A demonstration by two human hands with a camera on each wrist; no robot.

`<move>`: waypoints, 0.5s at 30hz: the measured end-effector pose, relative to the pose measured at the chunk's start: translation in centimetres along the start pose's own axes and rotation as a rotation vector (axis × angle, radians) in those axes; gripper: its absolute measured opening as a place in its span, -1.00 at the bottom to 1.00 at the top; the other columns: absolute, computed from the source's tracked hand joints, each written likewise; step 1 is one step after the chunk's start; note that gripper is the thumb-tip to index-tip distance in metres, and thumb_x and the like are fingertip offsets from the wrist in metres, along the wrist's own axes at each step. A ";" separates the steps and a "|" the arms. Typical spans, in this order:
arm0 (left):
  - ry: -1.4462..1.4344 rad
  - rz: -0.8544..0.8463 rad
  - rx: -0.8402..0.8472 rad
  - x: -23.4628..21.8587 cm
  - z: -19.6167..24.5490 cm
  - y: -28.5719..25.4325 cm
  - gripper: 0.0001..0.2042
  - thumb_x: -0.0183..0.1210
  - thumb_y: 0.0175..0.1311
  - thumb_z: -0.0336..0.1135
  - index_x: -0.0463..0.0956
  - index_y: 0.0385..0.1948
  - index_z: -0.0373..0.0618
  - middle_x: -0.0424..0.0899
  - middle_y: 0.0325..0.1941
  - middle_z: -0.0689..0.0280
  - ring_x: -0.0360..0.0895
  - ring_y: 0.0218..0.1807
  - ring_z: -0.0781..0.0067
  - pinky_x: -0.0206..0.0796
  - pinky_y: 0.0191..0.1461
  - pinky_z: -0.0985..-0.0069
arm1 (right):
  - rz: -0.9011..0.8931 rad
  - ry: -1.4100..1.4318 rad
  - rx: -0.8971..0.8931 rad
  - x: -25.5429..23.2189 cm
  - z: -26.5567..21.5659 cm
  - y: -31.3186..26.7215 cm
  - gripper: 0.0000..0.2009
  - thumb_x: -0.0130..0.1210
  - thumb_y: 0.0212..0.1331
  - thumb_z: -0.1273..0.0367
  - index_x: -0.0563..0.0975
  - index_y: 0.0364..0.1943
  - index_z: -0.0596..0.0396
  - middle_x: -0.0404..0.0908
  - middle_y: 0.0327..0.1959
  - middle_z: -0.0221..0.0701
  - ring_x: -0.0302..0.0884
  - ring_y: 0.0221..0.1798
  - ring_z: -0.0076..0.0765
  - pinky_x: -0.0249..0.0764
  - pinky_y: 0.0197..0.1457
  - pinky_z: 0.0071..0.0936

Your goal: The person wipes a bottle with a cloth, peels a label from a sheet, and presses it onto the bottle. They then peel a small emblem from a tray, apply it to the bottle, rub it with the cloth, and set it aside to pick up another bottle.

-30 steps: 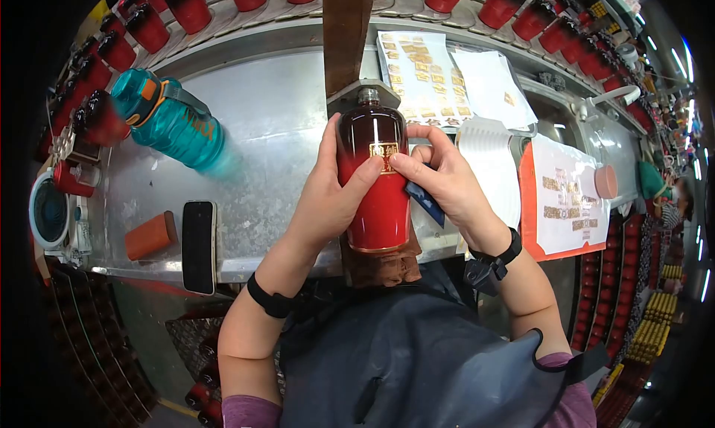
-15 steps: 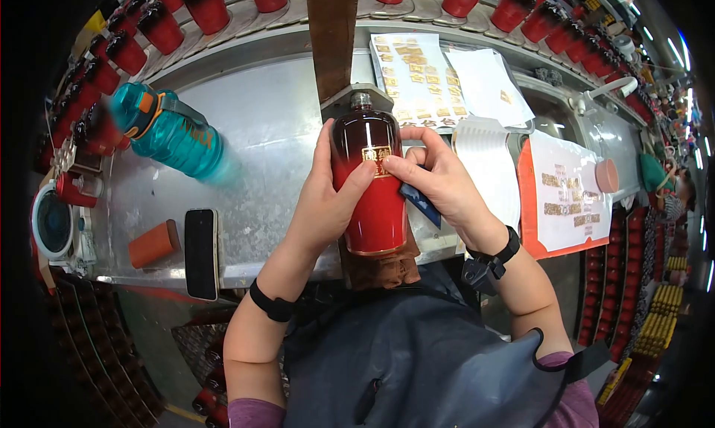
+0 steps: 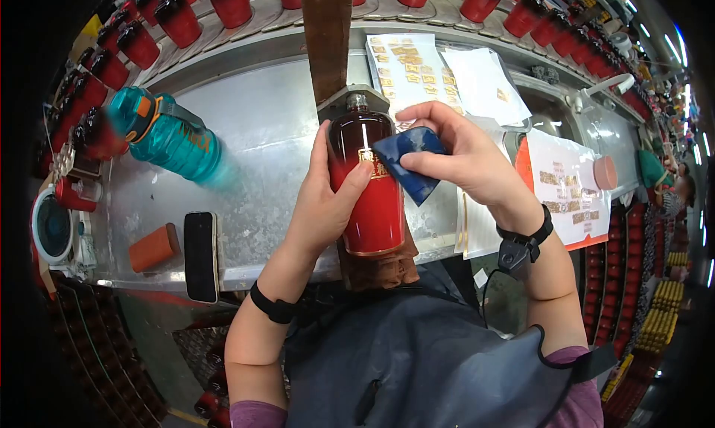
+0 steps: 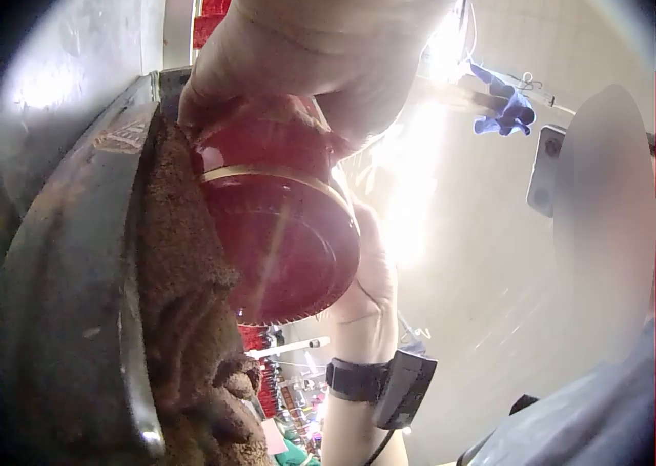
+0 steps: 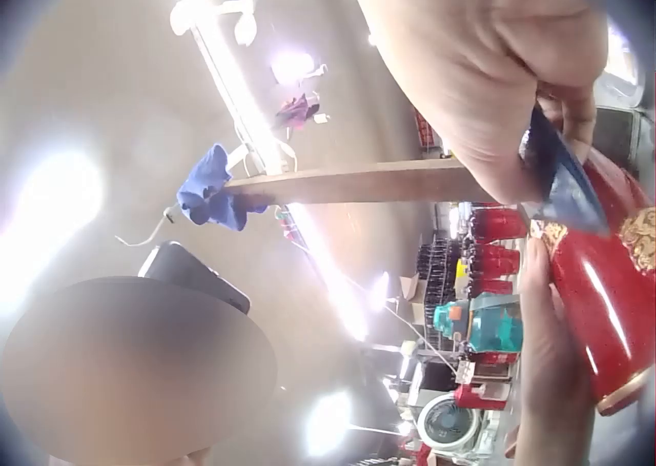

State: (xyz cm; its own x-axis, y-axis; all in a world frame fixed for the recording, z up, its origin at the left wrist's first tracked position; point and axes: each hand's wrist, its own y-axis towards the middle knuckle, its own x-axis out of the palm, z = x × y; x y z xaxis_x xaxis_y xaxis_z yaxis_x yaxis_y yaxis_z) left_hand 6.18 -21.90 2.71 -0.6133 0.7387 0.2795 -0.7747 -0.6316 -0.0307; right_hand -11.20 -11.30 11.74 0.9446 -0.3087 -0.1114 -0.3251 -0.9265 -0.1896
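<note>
A glossy bottle (image 3: 372, 212), black at the shoulder and red below, lies back on a brown cloth (image 3: 381, 272) with its clear neck away from me. My left hand (image 3: 322, 186) grips it from the left, the thumb on its front beside a gold label (image 3: 367, 155). Between the thumb and fingers of my right hand (image 3: 465, 156) is a flat blue scraper (image 3: 417, 147), its edge overlapping the label's right part. In the left wrist view, the bottle's round red base (image 4: 282, 251) faces the camera. The right wrist view shows the scraper (image 5: 574, 189) close to the bottle's front.
A teal water bottle (image 3: 175, 141), a phone (image 3: 200, 257) and an orange case (image 3: 153, 248) lie on the metal table at left. Decal sheets (image 3: 410, 71) are behind at right, near a sink tap (image 3: 607, 85). A brown beam (image 3: 328, 41) stands beyond the bottle.
My right hand has lifted off the label and drawn slightly right, turning the blue scraper up so that its face shows over the bottle's right side. The left hand keeps its grip.
</note>
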 end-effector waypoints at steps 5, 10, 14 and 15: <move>0.010 0.010 -0.027 0.1 0.4 -0.1 -0.18 0.18 0.38 -0.25 -0.19 0.48 -0.36 0.26 0.42 -0.01 0.30 0.39 0.27 0.16 0.43 0.39 | 0.220 -0.129 -0.098 -2.0 0.0 1.8 -0.75 0.31 0.09 0.47 0.59 -0.12 0.17 0.67 -0.29 -0.41 0.58 -0.25 -0.64 0.52 -0.19 -0.62; -0.095 -0.046 -0.086 -1.0 0.4 -0.2 -0.21 0.06 0.47 -0.18 -0.27 0.50 -0.33 0.19 0.47 0.00 0.22 0.45 0.29 0.08 0.47 0.43 | 0.101 -0.834 -0.617 1.1 0.2 -1.1 -0.76 0.32 -0.02 0.50 0.68 -0.20 0.05 0.65 -0.30 -0.39 0.55 -0.24 -0.25 0.48 -0.13 -0.37; -0.268 -0.130 -0.148 -2.1 0.3 -0.2 -0.26 -0.19 0.57 0.01 -0.33 0.52 -0.26 0.13 0.52 0.08 0.14 0.51 0.32 -0.03 0.52 0.45 | -0.220 -0.890 -0.702 2.7 -0.6 -3.4 -0.77 0.33 -0.02 0.48 0.68 -0.21 0.05 0.66 -0.30 -0.40 0.55 -0.22 -0.20 0.48 -0.10 -0.32; -0.257 -0.145 -0.142 -2.1 0.5 -0.2 -0.27 -0.22 0.57 0.05 -0.32 0.53 -0.23 0.13 0.53 0.09 0.14 0.50 0.33 -0.04 0.53 0.43 | -0.214 -0.886 -0.700 2.7 -0.9 -3.0 -0.77 0.33 -0.02 0.48 0.68 -0.21 0.05 0.66 -0.30 -0.40 0.55 -0.22 -0.20 0.48 -0.10 -0.32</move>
State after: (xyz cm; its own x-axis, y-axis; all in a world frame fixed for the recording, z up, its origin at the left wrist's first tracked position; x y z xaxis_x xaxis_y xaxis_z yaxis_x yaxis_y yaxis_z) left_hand 7.68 -23.43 2.61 -0.4500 0.7236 0.5234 -0.8760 -0.4716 -0.1012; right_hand -7.65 -9.50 12.91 0.5239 -0.1272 -0.8422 0.1966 -0.9440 0.2649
